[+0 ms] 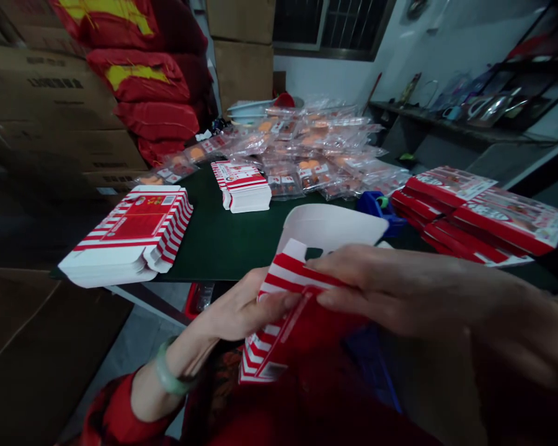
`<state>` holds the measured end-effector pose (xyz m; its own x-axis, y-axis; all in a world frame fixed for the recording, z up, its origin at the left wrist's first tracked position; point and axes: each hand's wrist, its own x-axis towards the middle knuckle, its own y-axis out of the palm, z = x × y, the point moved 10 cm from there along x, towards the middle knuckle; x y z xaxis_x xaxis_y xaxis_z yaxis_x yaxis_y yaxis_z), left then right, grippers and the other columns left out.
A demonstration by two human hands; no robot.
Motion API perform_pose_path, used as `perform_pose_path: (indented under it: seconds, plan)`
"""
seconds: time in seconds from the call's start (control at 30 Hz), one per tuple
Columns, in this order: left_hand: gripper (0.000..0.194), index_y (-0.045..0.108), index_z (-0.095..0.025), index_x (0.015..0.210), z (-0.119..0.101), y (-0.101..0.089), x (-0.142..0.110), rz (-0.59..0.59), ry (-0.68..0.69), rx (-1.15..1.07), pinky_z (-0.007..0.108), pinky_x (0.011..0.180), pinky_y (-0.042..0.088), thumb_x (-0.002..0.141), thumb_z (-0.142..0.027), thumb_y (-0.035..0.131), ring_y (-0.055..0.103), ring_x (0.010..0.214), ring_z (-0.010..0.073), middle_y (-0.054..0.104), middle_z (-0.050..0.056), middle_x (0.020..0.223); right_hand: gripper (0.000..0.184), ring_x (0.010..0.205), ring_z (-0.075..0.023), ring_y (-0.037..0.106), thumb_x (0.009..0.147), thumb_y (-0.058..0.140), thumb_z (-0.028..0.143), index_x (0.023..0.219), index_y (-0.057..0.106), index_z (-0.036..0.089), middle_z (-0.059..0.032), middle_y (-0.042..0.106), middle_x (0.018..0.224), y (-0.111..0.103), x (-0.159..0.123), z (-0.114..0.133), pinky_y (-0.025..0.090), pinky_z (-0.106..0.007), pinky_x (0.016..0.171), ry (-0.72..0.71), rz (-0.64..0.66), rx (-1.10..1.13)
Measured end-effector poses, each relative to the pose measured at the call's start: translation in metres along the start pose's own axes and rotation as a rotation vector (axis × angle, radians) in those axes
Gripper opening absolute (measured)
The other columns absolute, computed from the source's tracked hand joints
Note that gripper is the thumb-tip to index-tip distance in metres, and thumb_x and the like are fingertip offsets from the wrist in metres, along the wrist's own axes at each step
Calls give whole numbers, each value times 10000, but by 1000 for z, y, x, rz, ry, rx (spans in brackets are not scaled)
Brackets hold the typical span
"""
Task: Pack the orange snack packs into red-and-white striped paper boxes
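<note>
A red-and-white striped cardboard box (279,334) is held tilted in front of my body, its white top flap (330,223) raised. My left hand (246,306), below a pale green bangle (170,368), is closed on the box's left side with the thumb on the red face. Near the upper edge, my right hand (363,279) pinches the box by its right part. The fingers behind the box are hidden. A stack of flat striped boxes (130,226) lies on the table's left, and a smaller stack of printed cards or small cartons (244,186) lies farther back.
Clear plastic packets (311,155) with orange contents heap at the table's back. A blue tape dispenser (381,207) stands beside stacked red boxes (478,210) at right. The dark green tabletop (209,238) ends just ahead of me. Cartons (60,105) and red sacks (162,74) rise at left.
</note>
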<state>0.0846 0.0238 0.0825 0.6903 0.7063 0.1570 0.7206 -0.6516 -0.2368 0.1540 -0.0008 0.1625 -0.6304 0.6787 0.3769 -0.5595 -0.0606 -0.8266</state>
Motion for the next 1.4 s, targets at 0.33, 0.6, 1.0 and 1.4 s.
perform_pose_path:
  seconds: [0.33,0.6,1.0,1.4]
  plan:
    - [625,620,-144,1006,131,-57,9,-477,-231,-577,311,624,575,579,-584,742,698,665,210,737,49,815,449,945,-215,616,834,579,387,1218,509,166,-130,622,1123,7,-46,-100,514,-316,689,380,-792,206]
    - [527,661,-104,945,163,-65,-19,-484,-338,-463,303,521,545,636,-521,750,681,550,222,726,49,677,301,881,-182,648,868,535,391,1085,539,181,-69,689,1004,127,-58,-113,519,-294,780,559,-618,754]
    - [926,16,-280,1489,134,-54,-18,-577,9,-281,351,779,569,814,-410,636,688,909,221,617,137,1229,435,936,-183,650,865,558,302,1259,413,184,-109,648,1124,131,-88,-143,544,-319,803,583,-748,533]
    - [420,593,-205,1174,114,-66,-45,-742,-62,-27,215,505,448,837,-455,579,506,500,105,617,-6,683,627,871,-183,667,888,546,245,1430,234,218,-140,602,1117,103,-79,-98,593,-287,677,346,-947,181]
